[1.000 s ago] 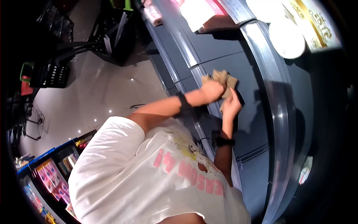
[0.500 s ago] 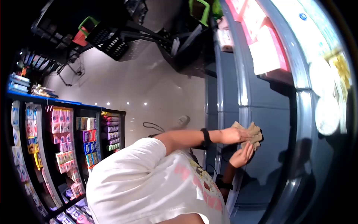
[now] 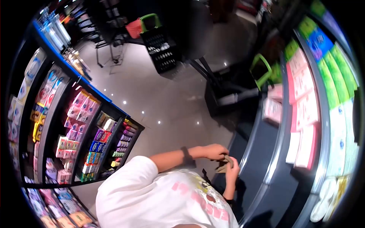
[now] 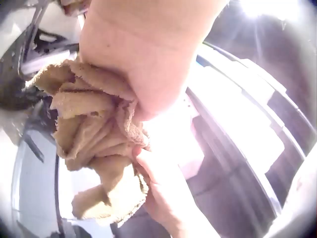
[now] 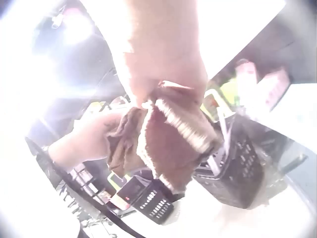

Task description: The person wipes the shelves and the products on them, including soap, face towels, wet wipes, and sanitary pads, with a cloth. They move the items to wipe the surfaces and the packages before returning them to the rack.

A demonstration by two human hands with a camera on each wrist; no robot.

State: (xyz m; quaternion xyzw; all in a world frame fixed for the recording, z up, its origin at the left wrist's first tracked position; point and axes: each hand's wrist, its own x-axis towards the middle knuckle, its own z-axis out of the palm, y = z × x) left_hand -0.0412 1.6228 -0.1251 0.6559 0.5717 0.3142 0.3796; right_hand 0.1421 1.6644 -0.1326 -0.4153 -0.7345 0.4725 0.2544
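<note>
A tan terry cloth [image 4: 91, 134] hangs bunched in folds between the two hands, in front of the white shirt. My left hand [image 3: 216, 151] grips its upper part, with the fingers largely hidden by the wrist and folds in the left wrist view. From the other side my right hand [image 3: 232, 171] pinches the cloth, its thumb [image 4: 143, 156] against the folds. In the right wrist view, a loose flap of the cloth [image 5: 168, 144] droops below the right hand. Both hands are close together, beside the edge of the dark grey shelf.
Tiered grey shelves [image 3: 262, 159] run along the right, with pink-and-white packs [image 3: 304, 102] and green packs [image 3: 334, 76] farther up. Black baskets [image 3: 161, 51] with green handles stand on the glossy floor [image 3: 171, 102]. Shelves of small packaged goods [image 3: 80, 110] fill the left side.
The head view has swung left, showing more aisle and baskets. Both hands have come off the grey shelf board, where they pressed the cloth, and now hold it bunched nearer the body.
</note>
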